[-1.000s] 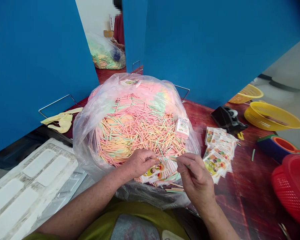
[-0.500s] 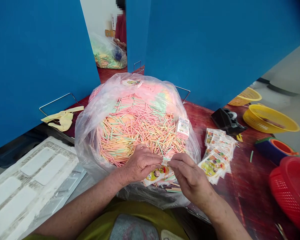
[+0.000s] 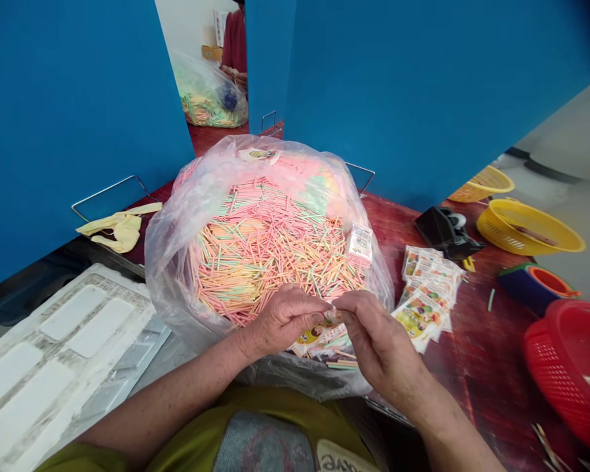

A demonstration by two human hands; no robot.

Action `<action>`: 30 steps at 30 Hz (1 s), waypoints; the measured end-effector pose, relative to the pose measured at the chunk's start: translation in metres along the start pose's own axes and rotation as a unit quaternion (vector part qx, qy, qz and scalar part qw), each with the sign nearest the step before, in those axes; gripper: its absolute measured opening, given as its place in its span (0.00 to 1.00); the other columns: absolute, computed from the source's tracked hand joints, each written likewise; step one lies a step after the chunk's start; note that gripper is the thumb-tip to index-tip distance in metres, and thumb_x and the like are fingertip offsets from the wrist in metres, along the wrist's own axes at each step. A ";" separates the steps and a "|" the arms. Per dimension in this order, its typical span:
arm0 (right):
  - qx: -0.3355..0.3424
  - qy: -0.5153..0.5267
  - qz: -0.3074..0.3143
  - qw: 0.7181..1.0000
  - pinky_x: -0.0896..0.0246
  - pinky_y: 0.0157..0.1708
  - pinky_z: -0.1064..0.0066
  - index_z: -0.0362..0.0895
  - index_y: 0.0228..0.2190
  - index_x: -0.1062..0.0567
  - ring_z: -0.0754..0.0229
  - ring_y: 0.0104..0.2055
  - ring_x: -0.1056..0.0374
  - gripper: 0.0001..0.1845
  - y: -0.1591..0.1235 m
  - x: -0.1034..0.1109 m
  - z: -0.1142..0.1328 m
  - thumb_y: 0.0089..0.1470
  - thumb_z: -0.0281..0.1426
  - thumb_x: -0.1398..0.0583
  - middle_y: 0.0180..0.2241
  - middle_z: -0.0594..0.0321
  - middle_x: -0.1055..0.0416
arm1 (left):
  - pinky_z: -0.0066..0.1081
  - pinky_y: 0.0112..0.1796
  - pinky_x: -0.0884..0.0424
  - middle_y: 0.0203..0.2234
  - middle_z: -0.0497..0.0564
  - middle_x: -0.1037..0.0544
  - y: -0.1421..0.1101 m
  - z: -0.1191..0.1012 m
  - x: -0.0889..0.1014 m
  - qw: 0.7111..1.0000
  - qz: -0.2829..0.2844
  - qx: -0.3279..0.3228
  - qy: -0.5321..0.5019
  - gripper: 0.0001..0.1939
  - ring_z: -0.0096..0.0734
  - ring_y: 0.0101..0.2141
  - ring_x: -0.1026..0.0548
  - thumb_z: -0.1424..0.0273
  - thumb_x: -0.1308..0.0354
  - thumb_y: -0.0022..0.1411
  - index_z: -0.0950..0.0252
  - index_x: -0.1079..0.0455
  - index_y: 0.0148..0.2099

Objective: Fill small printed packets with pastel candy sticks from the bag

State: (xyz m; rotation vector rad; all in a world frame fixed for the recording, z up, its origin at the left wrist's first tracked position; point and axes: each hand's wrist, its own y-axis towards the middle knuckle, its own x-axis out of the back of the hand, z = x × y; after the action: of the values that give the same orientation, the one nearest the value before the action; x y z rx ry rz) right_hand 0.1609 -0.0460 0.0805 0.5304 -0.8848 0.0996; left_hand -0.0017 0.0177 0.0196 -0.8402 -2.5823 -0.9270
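My left hand and my right hand meet above the front of a large clear plastic bag. Their fingertips pinch a small paper packet, mostly hidden by my fingers. The bag is full of thin pastel pink, green and orange sticks. Just below my hands lie printed paper labels and a few loose sticks. A white-and-red printed packet rests on the sticks at the right, inside the bag.
A stack of printed labels lies on the red wooden table, near a black tape dispenser. Yellow baskets and a red basket stand right. A white moulded tray lies left. Blue partitions rise behind; beyond them, a person in red works beside another bag.
My hands have come closer together, with their fingertips now meeting on the small packet. The view has shifted slightly as my head moved.
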 end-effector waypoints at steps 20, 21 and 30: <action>0.069 -0.129 -0.150 0.978 0.33 0.40 0.66 0.45 0.43 0.32 0.59 0.41 0.33 0.19 -0.026 -0.002 -0.003 0.49 0.17 0.45 0.38 0.56 0.32 | 0.30 0.34 0.36 0.23 0.52 0.25 0.000 0.014 -0.003 0.993 -0.035 -0.012 0.112 0.15 0.28 0.28 0.30 0.66 0.55 0.64 0.67 0.29 0.37; 0.078 -0.131 -0.144 0.978 0.33 0.41 0.66 0.45 0.43 0.32 0.59 0.41 0.34 0.20 -0.029 -0.001 -0.004 0.49 0.17 0.45 0.38 0.56 0.32 | 0.29 0.33 0.35 0.24 0.52 0.25 -0.001 0.014 -0.003 0.994 -0.033 -0.004 0.107 0.15 0.28 0.28 0.29 0.66 0.55 0.64 0.67 0.29 0.36; 0.067 -0.085 -0.064 0.992 0.34 0.40 0.67 0.44 0.45 0.33 0.60 0.42 0.34 0.20 -0.020 -0.001 0.001 0.51 0.18 0.48 0.38 0.56 0.32 | 0.32 0.39 0.35 0.33 0.53 0.22 0.001 0.002 -0.002 0.995 -0.007 -0.061 0.076 0.12 0.30 0.34 0.27 0.69 0.54 0.63 0.66 0.31 0.42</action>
State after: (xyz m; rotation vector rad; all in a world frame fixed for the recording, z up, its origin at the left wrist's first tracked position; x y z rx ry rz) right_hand 0.1653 -0.0634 0.0726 0.7283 -1.0120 -0.0032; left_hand 0.0003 0.0186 0.0171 -0.7509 -2.4250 -1.1173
